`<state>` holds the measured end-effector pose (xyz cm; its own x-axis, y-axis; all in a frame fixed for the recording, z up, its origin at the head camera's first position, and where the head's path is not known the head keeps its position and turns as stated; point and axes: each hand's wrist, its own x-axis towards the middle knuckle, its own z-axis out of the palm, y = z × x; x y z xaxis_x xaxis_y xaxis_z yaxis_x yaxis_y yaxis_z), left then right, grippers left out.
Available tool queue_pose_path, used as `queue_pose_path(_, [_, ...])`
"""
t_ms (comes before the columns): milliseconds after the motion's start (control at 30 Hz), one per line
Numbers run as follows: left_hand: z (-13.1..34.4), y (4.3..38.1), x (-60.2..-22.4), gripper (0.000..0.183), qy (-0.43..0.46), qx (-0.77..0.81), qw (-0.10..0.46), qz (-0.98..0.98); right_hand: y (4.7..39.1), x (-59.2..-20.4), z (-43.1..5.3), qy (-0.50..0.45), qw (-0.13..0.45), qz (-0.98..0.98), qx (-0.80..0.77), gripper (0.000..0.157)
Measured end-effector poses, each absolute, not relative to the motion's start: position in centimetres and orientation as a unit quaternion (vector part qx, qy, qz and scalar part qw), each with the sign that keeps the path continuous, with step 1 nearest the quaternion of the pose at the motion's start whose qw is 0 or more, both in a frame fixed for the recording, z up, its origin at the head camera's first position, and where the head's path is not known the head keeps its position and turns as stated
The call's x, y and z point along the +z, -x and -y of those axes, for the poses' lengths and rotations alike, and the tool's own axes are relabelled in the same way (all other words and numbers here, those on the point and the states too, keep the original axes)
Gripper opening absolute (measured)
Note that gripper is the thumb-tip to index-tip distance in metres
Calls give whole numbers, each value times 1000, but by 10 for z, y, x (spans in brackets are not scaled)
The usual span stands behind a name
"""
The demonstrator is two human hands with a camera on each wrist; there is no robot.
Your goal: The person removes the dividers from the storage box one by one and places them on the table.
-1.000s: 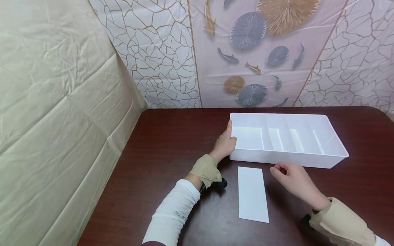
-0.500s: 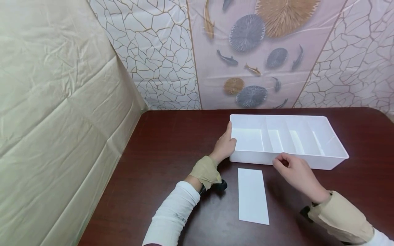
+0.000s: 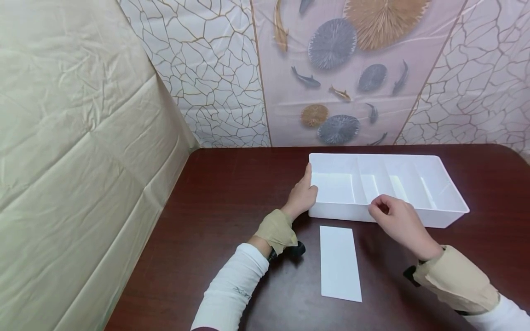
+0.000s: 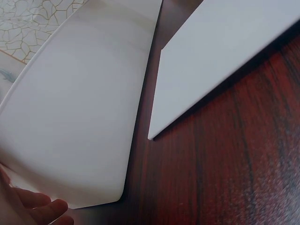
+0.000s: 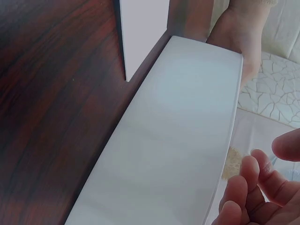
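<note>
A white divided storage tray (image 3: pixel 339 212) stands near the back of the table, its compartments facing up. At its left end, my left hand (image 3: pixel 301 195) grips the end wall, thumb over the rim and index finger stretched along the outside. In the left wrist view, several left fingertips (image 4: pixel 51 211) show at the tray's lower corner. My right hand (image 3: pixel 399 223) is at the tray's front rim with loosely curled fingers and nothing in them. The right wrist view shows a gap between thumb and fingers. A flat white rectangular panel (image 3: pixel 339 264) lies in front of the tray.
The dark red-brown table (image 3: pixel 232 184) is glossy. Behind it hangs a patterned wall covering (image 3: pixel 223 73), with a pale creased sheet (image 3: pixel 83 184) along the left side. Dark wrist camera mounts (image 3: pixel 296 248) stick out below both wrists.
My right hand has risen a little, from in front of the tray to its front rim. The left hand, the tray and the white panel stay where they were.
</note>
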<state>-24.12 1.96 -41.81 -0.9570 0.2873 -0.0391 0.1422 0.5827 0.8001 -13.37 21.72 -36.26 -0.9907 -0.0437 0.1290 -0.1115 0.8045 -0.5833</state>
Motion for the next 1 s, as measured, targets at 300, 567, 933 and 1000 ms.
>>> queue_pose_path(300, [-19, 242, -417, 64, -118, 441, 87, -885, 139, -362, -218, -32, 40, 949, 312, 26])
queue_pose_path(567, [-19, 241, -418, 65, -121, 443, 86, -884, 142, -366, -219, -29, 45, 948, 315, 23])
queue_pose_path(933, [-19, 242, -420, 66, -121, 445, 86, -883, 150, -365, -220, -31, 77, 950, 301, 21])
queue_pose_path(1000, [-19, 242, -420, 65, -122, 447, 86, -882, 151, -365, -220, -32, 78, 950, 302, 20])
